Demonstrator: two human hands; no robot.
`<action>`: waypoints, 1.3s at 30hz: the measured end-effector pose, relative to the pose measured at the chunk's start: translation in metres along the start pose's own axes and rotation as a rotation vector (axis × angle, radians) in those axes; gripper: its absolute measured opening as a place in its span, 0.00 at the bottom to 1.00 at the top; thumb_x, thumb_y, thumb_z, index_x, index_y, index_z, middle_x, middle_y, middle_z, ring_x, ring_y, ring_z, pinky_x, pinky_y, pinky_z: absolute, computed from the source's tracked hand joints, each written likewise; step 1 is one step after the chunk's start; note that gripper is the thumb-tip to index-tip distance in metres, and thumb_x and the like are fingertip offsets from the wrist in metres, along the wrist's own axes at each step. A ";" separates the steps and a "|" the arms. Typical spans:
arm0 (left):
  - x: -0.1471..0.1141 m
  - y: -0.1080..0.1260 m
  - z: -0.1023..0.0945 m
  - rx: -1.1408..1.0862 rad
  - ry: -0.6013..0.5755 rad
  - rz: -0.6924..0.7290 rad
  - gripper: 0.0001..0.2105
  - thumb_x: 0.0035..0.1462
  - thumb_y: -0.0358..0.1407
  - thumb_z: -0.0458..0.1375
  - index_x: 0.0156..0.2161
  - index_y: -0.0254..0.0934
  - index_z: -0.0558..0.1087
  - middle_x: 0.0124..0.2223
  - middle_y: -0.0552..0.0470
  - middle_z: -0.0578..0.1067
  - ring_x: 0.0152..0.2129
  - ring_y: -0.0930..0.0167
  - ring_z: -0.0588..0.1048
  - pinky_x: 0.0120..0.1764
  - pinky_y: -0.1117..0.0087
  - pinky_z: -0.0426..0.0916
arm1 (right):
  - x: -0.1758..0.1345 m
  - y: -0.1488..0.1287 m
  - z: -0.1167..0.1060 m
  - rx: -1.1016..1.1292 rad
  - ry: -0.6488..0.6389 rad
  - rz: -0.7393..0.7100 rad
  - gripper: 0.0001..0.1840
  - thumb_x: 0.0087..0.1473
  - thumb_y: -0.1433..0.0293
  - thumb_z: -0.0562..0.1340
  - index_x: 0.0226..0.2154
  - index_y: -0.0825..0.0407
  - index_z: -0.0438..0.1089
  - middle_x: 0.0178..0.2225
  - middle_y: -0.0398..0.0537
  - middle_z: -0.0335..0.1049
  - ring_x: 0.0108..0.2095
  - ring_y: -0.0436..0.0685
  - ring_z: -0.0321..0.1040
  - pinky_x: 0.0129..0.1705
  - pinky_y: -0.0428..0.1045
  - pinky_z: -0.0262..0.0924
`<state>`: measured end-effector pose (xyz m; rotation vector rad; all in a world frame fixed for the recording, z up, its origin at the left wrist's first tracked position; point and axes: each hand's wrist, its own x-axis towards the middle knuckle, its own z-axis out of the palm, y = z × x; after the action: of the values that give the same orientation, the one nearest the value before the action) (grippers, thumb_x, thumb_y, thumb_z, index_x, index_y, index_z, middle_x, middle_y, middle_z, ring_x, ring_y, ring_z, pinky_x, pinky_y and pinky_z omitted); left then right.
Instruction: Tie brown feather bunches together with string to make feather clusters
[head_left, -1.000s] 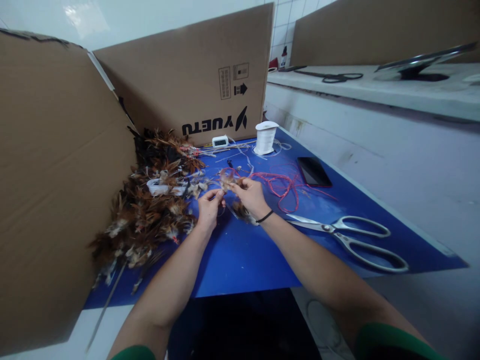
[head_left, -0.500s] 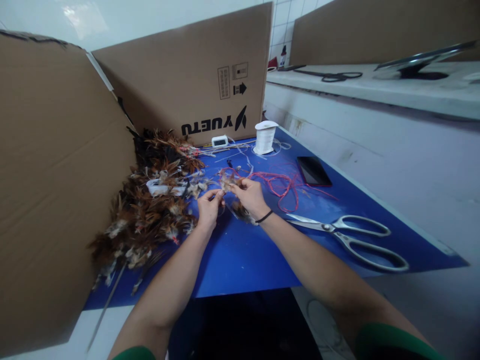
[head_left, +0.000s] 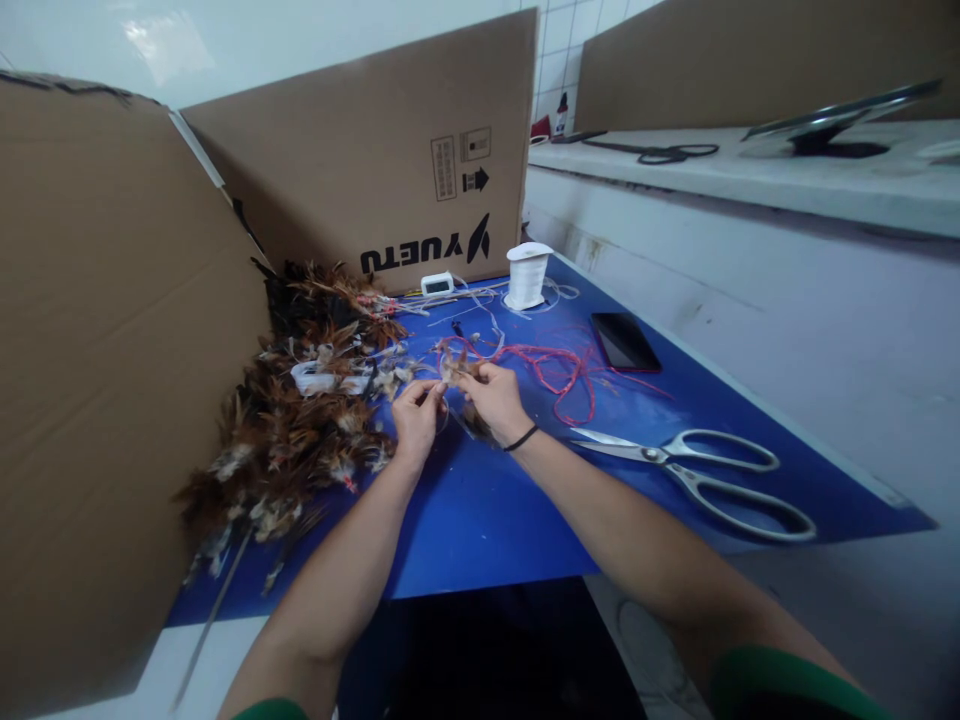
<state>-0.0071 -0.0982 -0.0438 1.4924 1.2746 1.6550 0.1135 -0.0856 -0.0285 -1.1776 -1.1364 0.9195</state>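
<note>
My left hand [head_left: 418, 418] and my right hand [head_left: 496, 398] meet over the middle of the blue table. Between them is a small tuft of brown and pale feathers [head_left: 456, 370]. The right fingers are closed on the tuft. My left thumb and finger are pinched together at its near end, on something too small to make out; a thin pale strand hangs beside them. Under the right hand lies another dark feather bunch [head_left: 475, 420], partly hidden. Tangled pink string [head_left: 559, 372] lies just beyond the right hand.
A large pile of brown feathers [head_left: 300, 430] covers the left side, against cardboard [head_left: 135, 350]. Large metal scissors [head_left: 675, 455] lie to the right, below a dark phone [head_left: 627, 342]. A white spool [head_left: 528, 276] and a small white digital device [head_left: 437, 285] stand at the back.
My right hand has shifted slightly left and down at the wrist, over the dark feather bunch. Both hands keep their pinch, and the whole view has moved very slightly.
</note>
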 end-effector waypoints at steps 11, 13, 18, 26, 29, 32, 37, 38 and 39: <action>0.007 -0.001 -0.001 -0.401 -0.027 -0.256 0.13 0.42 0.42 0.65 0.28 0.32 0.72 0.20 0.56 0.71 0.14 0.80 0.64 0.20 0.77 0.58 | 0.009 -0.023 -0.019 0.199 -0.006 0.032 0.20 0.48 0.55 0.58 0.20 0.55 0.69 0.17 0.43 0.65 0.17 0.46 0.59 0.21 0.43 0.54; 0.009 0.000 -0.002 -0.498 -0.036 -0.309 0.15 0.39 0.42 0.67 0.27 0.32 0.71 0.24 0.54 0.73 0.14 0.81 0.65 0.20 0.78 0.58 | 0.016 -0.024 -0.028 0.167 0.010 0.030 0.19 0.48 0.57 0.58 0.20 0.56 0.70 0.17 0.43 0.65 0.17 0.45 0.58 0.21 0.43 0.54; 0.014 0.003 -0.008 -0.592 -0.062 -0.350 0.15 0.37 0.40 0.68 0.26 0.32 0.70 0.27 0.54 0.73 0.15 0.82 0.65 0.19 0.79 0.59 | 0.030 -0.023 -0.046 0.025 0.016 0.000 0.16 0.48 0.63 0.57 0.19 0.56 0.70 0.17 0.43 0.66 0.18 0.45 0.58 0.23 0.43 0.54; 0.016 -0.001 -0.012 -0.625 -0.103 -0.346 0.14 0.39 0.39 0.68 0.25 0.33 0.68 0.28 0.55 0.72 0.16 0.81 0.66 0.19 0.79 0.61 | 0.044 -0.008 -0.067 -0.434 -0.028 -0.151 0.11 0.47 0.65 0.60 0.21 0.54 0.71 0.19 0.44 0.70 0.22 0.50 0.64 0.27 0.45 0.57; 0.016 -0.001 -0.012 -0.630 -0.097 -0.349 0.13 0.40 0.38 0.68 0.25 0.33 0.68 0.28 0.54 0.72 0.16 0.81 0.66 0.19 0.79 0.61 | 0.045 -0.002 -0.071 -0.678 -0.084 -0.228 0.06 0.45 0.72 0.60 0.25 0.53 0.74 0.26 0.47 0.74 0.28 0.53 0.69 0.32 0.46 0.59; 0.017 -0.001 -0.013 -0.644 -0.096 -0.356 0.13 0.40 0.38 0.68 0.25 0.33 0.69 0.28 0.54 0.72 0.17 0.81 0.66 0.19 0.79 0.61 | 0.043 0.002 -0.071 -0.890 -0.147 -0.261 0.12 0.45 0.78 0.57 0.29 0.52 0.75 0.31 0.49 0.76 0.34 0.56 0.71 0.37 0.47 0.60; 0.018 -0.002 -0.014 -0.666 -0.076 -0.372 0.13 0.40 0.39 0.68 0.26 0.34 0.70 0.28 0.55 0.71 0.17 0.82 0.65 0.18 0.80 0.61 | 0.038 0.005 -0.064 -0.946 -0.253 -0.296 0.14 0.47 0.77 0.57 0.34 0.51 0.75 0.35 0.48 0.76 0.37 0.55 0.72 0.40 0.46 0.61; 0.018 -0.003 -0.014 -0.668 -0.069 -0.377 0.13 0.40 0.38 0.68 0.26 0.34 0.70 0.28 0.55 0.71 0.17 0.82 0.65 0.18 0.80 0.61 | 0.037 0.005 -0.061 -0.929 -0.286 -0.314 0.14 0.48 0.77 0.57 0.34 0.51 0.75 0.36 0.47 0.76 0.37 0.54 0.71 0.41 0.45 0.61; 0.018 -0.003 -0.014 -0.667 -0.062 -0.382 0.13 0.40 0.39 0.68 0.26 0.34 0.70 0.28 0.55 0.71 0.17 0.82 0.65 0.18 0.80 0.61 | 0.037 0.004 -0.057 -0.918 -0.314 -0.331 0.14 0.48 0.77 0.57 0.34 0.51 0.75 0.37 0.47 0.76 0.37 0.53 0.71 0.41 0.45 0.60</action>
<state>-0.0251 -0.0853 -0.0381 0.8310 0.7856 1.5425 0.1773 -0.0616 -0.0262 -1.5107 -2.0571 0.3010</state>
